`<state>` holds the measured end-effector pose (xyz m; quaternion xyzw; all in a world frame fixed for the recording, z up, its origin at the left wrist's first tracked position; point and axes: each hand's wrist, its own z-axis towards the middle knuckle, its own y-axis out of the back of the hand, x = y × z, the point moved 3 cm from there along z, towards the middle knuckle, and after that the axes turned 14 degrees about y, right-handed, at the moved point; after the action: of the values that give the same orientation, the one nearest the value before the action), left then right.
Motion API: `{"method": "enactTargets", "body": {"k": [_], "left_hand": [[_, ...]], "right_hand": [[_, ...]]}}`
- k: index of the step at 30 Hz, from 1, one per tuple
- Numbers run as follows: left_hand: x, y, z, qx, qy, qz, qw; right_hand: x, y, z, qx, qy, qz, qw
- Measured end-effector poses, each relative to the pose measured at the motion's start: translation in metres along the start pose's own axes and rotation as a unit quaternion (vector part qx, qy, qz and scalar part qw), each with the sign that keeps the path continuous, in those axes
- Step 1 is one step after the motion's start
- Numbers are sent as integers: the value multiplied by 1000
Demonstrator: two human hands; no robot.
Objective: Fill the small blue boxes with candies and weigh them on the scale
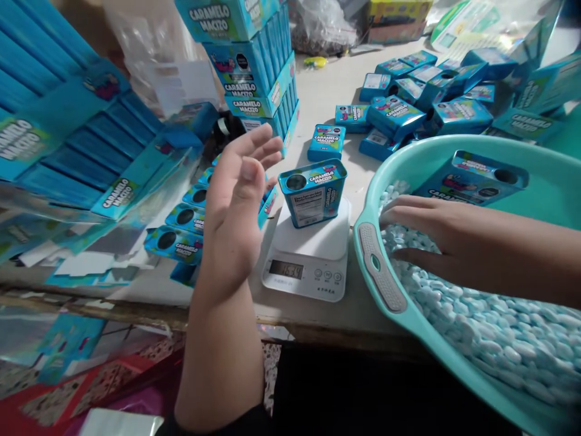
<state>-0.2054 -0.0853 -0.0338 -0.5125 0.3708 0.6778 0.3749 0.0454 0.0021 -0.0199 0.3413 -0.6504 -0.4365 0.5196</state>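
Note:
A blue candy box (313,194) with a round hole in its top stands on a white digital scale (313,242). The scale's display shows digits that look like 163.4. My left hand (240,206) is raised just left of the box, fingers apart and holding nothing. On the right, my right hand (422,233) reaches into a turquoise tub (394,163), its fingers stretched over the pale blue candies (494,327). Its fingertips are partly hidden among them. Another candy box (476,178) leans inside the tub, behind that hand.
Stacked trays of boxes (254,66) rise behind my left hand, and a wrapped pack (77,121) stands at the left. Boxes with round holes (181,224) line up beside my left wrist. Several more boxes (394,115) lie piled behind the tub. The table edge (318,333) runs in front.

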Motion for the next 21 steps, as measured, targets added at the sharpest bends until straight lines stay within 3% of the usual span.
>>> {"method": "enactTargets", "body": {"k": [7, 9, 12, 14, 16, 18, 21], "left_hand": [[1, -5, 3, -29, -5, 33, 999], [-2, -6, -7, -78, -20, 30, 996], [0, -6, -42, -178, -38, 80, 980], [10, -9, -71, -202, -2, 158, 967], [27, -10, -95, -205, 78, 198, 956], [43, -13, -111, -185, 148, 183, 954], [52, -18, -123, -161, 194, 150, 956]], "right_hand": [[-9, 0, -2, 37, 6, 31, 999], [-11, 2, -2, 53, -9, 52, 997], [-17, 3, -2, 73, -25, 77, 994], [-18, 2, -1, 72, -14, 83, 994], [-17, 3, -1, 57, -1, 78, 995], [-14, 4, 1, 40, 1, 71, 997], [-7, 5, 3, 35, -8, 67, 997]]}}
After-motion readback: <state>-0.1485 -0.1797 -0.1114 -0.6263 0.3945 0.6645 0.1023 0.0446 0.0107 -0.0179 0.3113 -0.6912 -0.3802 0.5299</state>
